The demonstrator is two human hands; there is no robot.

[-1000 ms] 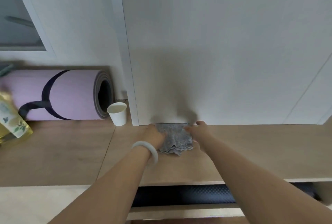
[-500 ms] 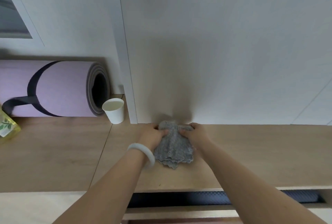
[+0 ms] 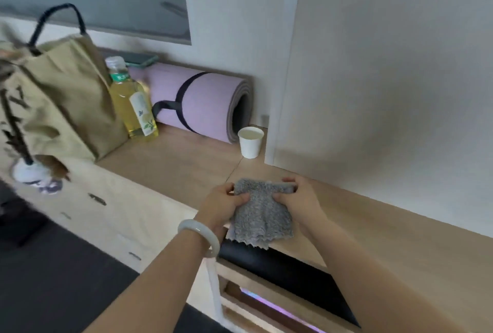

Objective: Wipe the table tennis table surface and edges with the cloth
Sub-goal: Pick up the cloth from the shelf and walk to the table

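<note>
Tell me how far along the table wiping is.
Barely started. Done: the grey cloth is in hand. In hand: left hand and right hand each pinch a top corner, the cloth hanging over the wooden ledge. Left: all the wiping; no table tennis table is in view.

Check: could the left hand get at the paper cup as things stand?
Probably yes. Only bare bench lies between the left hand and the cup, which stands beside the mat. But that hand has a grip on the cloth and would have to release it first.
</note>
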